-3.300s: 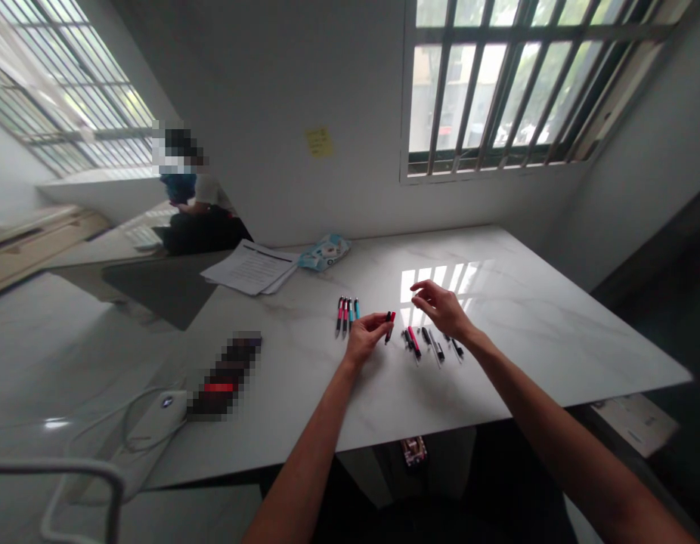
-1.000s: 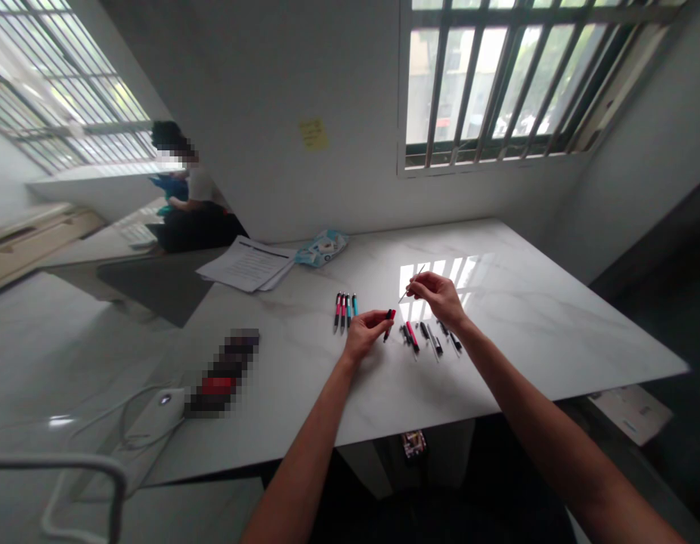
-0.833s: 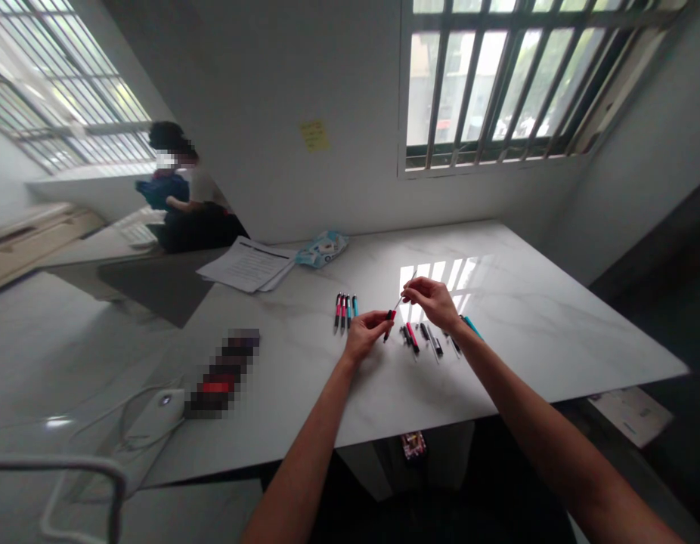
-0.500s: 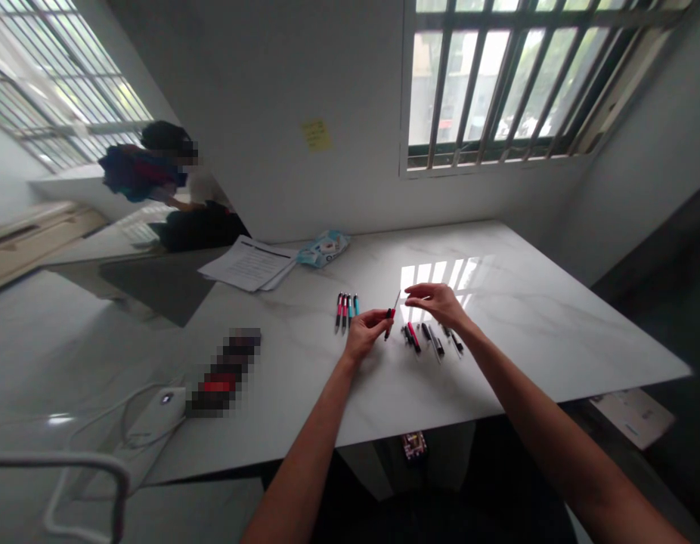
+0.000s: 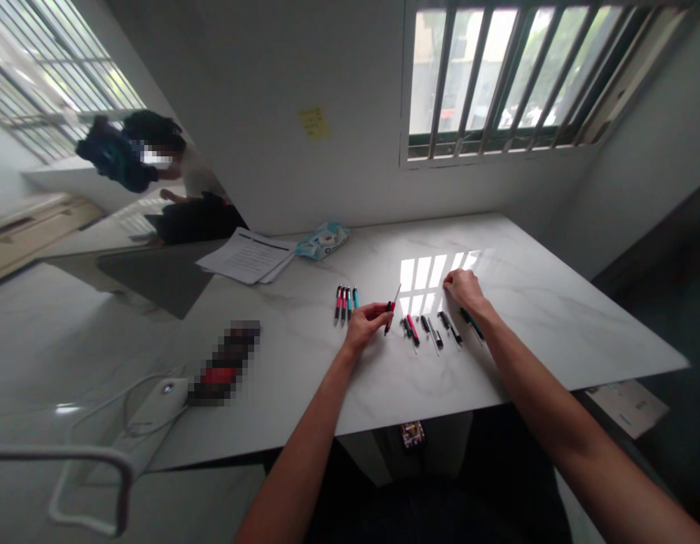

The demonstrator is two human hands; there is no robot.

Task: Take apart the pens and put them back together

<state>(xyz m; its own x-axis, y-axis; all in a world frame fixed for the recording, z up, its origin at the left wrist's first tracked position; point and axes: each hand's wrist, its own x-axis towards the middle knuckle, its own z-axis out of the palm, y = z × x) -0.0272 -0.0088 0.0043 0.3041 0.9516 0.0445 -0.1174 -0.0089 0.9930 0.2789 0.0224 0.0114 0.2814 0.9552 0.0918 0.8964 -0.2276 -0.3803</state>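
Observation:
My left hand (image 5: 366,326) is closed around a red and black pen barrel (image 5: 389,319); a thin refill sticks up from its top. Over the tabletop to the right, my right hand (image 5: 465,285) has its fingers pinched together, and whatever may be between them is too small to see. Several whole pens, red-black and teal, with a red one (image 5: 344,302) among them, lie side by side left of my left hand. Pen parts lie between and below my hands: a red barrel (image 5: 413,330), black-grey pieces (image 5: 450,327) and a dark green-black piece (image 5: 472,323) by my right wrist.
Papers (image 5: 246,257) and a blue-white packet (image 5: 323,241) lie at the table's back edge. A blurred-out dark and red object (image 5: 228,363) and a white power strip (image 5: 157,412) with cable are on the left. Another person (image 5: 196,177) sits beyond, at far left.
My right hand has moved right, away from the refill tip, and its fingers have closed. My left hand still holds the pen barrel in about the same place.

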